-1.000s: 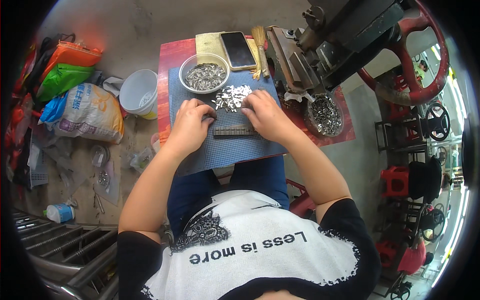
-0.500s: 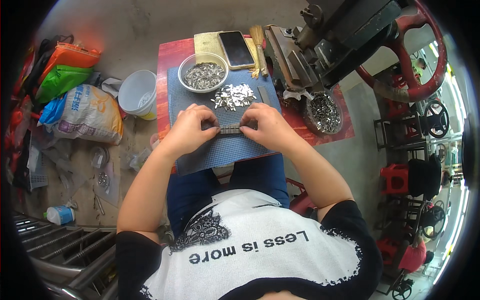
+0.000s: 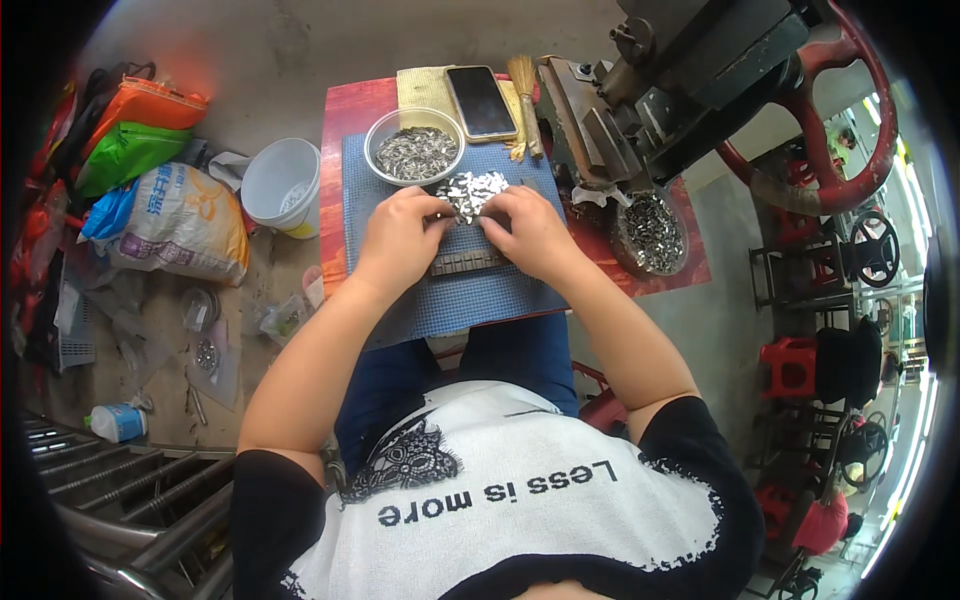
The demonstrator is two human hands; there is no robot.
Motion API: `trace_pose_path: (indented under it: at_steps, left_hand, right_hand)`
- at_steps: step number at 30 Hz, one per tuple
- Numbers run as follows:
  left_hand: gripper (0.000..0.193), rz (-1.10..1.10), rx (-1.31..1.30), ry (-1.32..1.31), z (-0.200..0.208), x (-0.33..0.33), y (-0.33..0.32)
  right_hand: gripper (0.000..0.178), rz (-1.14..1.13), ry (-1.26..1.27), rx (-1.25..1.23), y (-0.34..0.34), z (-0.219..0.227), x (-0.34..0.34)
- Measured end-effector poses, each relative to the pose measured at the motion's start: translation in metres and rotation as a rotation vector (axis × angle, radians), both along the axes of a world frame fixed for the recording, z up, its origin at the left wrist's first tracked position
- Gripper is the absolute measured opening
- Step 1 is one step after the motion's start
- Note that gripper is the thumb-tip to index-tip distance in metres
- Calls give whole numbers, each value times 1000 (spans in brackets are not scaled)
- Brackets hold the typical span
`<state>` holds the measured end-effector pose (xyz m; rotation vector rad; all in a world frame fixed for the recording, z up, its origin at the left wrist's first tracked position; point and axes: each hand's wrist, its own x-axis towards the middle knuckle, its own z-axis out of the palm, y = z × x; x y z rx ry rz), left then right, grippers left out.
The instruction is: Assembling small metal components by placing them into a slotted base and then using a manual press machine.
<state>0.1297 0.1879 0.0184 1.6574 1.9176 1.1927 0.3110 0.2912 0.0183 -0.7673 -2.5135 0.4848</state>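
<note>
My left hand and my right hand face each other at the near edge of a pile of small shiny metal pieces. Thumb and fingers are pinched together on both; anything between the fingertips is too small to make out. Just below the fingertips, a dark, notched metal bar lies crosswise on the blue woven mat, partly covered by my right hand. Beyond the pile, to the left, stands a clear round bowl filled with small metal pieces.
A phone and a straw brush lie at the table's far side. To the right stands a machine with a red handwheel, beside a container of metal pieces. A white bucket and bags sit left.
Both hands have left the ends of the notched bar and moved away from me to the pile of metal pieces. The bar now lies free on the mat.
</note>
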Motion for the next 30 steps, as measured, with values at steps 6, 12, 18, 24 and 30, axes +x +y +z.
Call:
trace_pose_path:
  at_steps: [6, 12, 18, 24, 30]
  left_hand:
    - [10, 0, 4, 193, -7, 10, 8]
    - [10, -8, -27, 253, -8, 14, 10]
    - [10, -13, -9, 222, -10, 14, 9]
    - [11, -15, -23, 201, -10, 12, 7]
    - [12, -7, -63, 133, 0, 11, -8]
  right_hand:
    - [16, 13, 61, -451, -5, 16, 15]
    - [13, 316, 42, -182, -13, 13, 22]
    - [11, 288, 69, 59, -24, 7, 20]
    - [10, 280, 84, -33, -18, 13, 19]
    - [13, -51, 30, -35, -5, -5, -4]
